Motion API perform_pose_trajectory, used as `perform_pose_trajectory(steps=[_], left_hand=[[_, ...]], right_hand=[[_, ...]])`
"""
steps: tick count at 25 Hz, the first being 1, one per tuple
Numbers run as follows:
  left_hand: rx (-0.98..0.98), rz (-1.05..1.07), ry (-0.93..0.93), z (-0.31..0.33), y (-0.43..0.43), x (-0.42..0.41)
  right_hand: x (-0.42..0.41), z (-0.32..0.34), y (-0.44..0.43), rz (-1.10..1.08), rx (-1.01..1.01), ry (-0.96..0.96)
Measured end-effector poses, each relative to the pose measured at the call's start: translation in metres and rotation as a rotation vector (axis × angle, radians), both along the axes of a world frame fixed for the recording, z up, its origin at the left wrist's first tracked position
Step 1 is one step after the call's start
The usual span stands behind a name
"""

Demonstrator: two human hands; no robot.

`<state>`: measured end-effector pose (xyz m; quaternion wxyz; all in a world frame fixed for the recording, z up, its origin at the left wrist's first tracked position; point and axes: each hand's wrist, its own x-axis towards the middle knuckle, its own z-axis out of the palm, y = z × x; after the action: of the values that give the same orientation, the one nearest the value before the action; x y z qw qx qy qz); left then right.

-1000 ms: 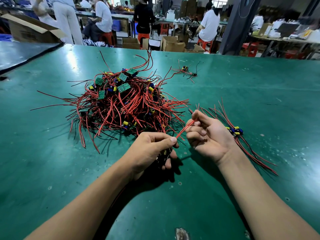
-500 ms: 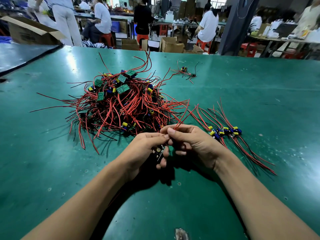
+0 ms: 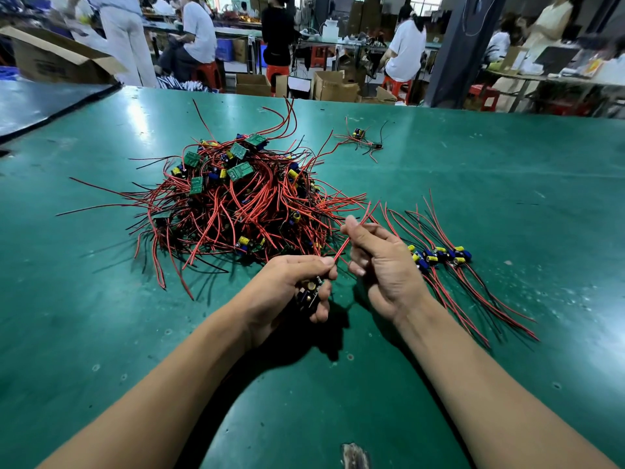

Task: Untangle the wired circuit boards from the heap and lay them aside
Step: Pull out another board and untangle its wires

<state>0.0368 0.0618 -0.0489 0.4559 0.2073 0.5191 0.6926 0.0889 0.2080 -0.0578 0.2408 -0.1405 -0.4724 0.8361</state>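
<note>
A tangled heap [image 3: 236,204] of small green circuit boards with red and black wires lies on the green table [image 3: 507,198]. My left hand [image 3: 287,286] grips one small board [image 3: 309,292] just in front of the heap. That board's red wire [image 3: 341,247] runs up to the right, where my right hand [image 3: 382,262] pinches it between thumb and fingers. To the right of my right hand, several separated boards [image 3: 439,257] lie side by side with their wires stretched out.
A lone wired board [image 3: 360,137] lies farther back on the table. Beyond the far edge stand cardboard boxes [image 3: 334,84], red stools and several seated and standing people. A dark pillar [image 3: 463,49] rises at the back right. A second tabletop [image 3: 40,103] adjoins on the left.
My right hand has slid up and to the right along the red wire, away from my left hand, drawing the wire straight. The left hand keeps its grip on the board.
</note>
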Motion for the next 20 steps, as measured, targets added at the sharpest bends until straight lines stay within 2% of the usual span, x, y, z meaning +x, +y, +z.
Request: perform_pose_trajectory(steps=[6,11,20], left_hand=[[-0.024,-0.008,0.079,-0.005,0.002,0.002],[-0.037,-0.004,0.086,-0.004,0.002,0.002],[-0.056,-0.034,0.12,0.002,0.0,0.006]], right_hand=[[-0.002,0.002,0.011,-0.231,-0.07,0.006],[-0.001,0.004,0.014,-0.242,-0.021,-0.017],[0.011,0.02,0.024,0.184,-0.658,0.029]])
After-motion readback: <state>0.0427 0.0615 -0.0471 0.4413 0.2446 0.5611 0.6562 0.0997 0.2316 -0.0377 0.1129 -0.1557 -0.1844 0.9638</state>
